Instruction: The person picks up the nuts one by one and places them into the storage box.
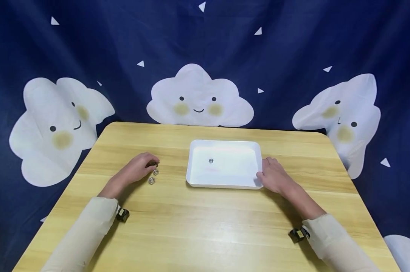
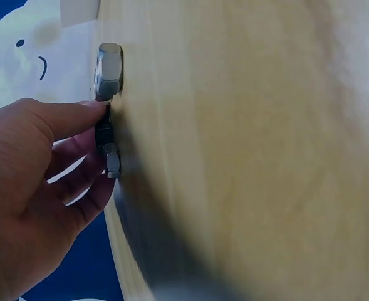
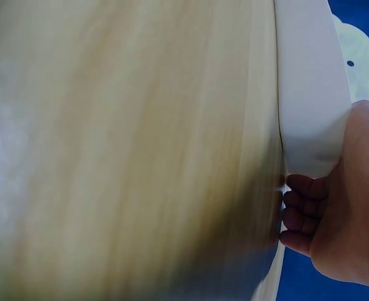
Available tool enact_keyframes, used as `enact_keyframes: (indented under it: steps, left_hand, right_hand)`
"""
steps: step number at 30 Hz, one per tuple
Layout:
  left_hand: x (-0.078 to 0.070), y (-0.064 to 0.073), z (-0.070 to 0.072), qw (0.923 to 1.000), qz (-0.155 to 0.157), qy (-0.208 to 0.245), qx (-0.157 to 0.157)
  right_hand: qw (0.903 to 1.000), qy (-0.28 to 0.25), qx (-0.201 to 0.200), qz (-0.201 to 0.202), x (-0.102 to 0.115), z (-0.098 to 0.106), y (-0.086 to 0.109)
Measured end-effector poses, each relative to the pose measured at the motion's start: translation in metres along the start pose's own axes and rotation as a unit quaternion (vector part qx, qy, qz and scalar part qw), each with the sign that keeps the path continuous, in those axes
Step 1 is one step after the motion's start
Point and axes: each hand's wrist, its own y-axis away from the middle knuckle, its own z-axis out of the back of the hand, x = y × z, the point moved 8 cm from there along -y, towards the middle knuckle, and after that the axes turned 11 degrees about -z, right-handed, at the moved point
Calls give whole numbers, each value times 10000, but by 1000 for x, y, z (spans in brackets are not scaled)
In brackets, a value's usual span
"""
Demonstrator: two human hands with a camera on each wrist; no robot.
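Note:
My left hand (image 1: 141, 166) is low over the table beside a short row of metal hex nuts. Its thumb and fingers pinch a shaded nut (image 2: 104, 133), partly hidden by the thumb. A silver nut (image 2: 112, 160) sits close by the fingertips, and a larger hex nut (image 2: 110, 68) stands just past the thumb. A white rectangular tray (image 1: 225, 184) rests on the table, with one small nut (image 1: 210, 161) lying inside. At the tray's right end, my right hand (image 1: 274, 175) grips the wall, thumb over the rim and fingers curled at the outer side.
The wooden table (image 1: 205, 226) has rounded far corners. Behind it hangs a dark blue curtain (image 1: 123, 34) printed with smiling clouds. Both forearms reach in from the near edge, each with a small black device at the cuff.

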Motion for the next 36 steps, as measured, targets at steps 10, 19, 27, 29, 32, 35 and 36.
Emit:
enact_keyframes:
  steps: [10,19,27,29,32,35,36]
  left_hand:
    - [4,-1,-3,9998,196,1,-53]
    - [4,-4,0,9994,256,-118,-200]
    - [-2,-7,6,9987,138,-136,-477]
    - [-3,-9,7,9985,114,-138,-521]
    - [-6,-13,9,9983,32,-152,-565]
    - [-9,-17,11,9982,11,-113,-586]
    - [-10,-18,12,9982,-10,-101,-586]
  right_hand:
    - [10000,-10,-87,-17,0,0,1]
    - [10000,-25,-48,-58,-2,0,0]
    - [10000,-22,-64,-61,-2,-1,-1]
    - [9999,-5,-99,-34,-2,-1,0]
    - [9999,-1,-143,3,-2,-1,0]
    - [9999,-5,-137,-19,-2,-1,1]
    - [9999,-4,-143,-10,-2,0,1]
